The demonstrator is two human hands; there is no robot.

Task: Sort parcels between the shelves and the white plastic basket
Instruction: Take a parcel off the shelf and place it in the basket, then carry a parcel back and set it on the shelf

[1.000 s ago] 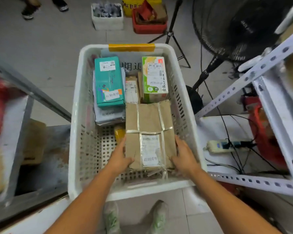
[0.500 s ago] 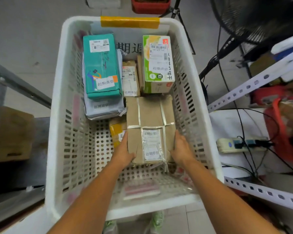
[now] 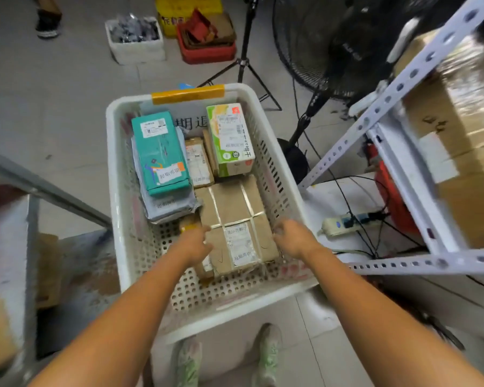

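A person is apparently finishing the placing of a flat, tape-strapped brown cardboard parcel (image 3: 235, 216), which is lying at the near end of the perforated white plastic basket (image 3: 235, 312), with the right hand (image 3: 291, 238) hovering loosely curled and empty beside it, the left hand (image 3: 196, 243) brushing its edge with a grip too blurred to tell, and a reach to the slotted metal shelves (image 3: 401, 88) likely coming next.

Near-left floor: the bare perforated bottom of the white basket (image 3: 160, 247) lies between its left wall and the brown taped parcel (image 3: 235, 208); you can reach down there.
Near edge: a bare strip of floor runs in front of that parcel.
Far half: teal box (image 3: 160, 155), grey bag (image 3: 173, 212), small brown parcel (image 3: 197, 160) and green-and-white box (image 3: 231, 141) crowd it side by side.
Right flank: white shelf rails (image 3: 403, 85) angle in near the rim, with a power strip (image 3: 344, 223) below them.
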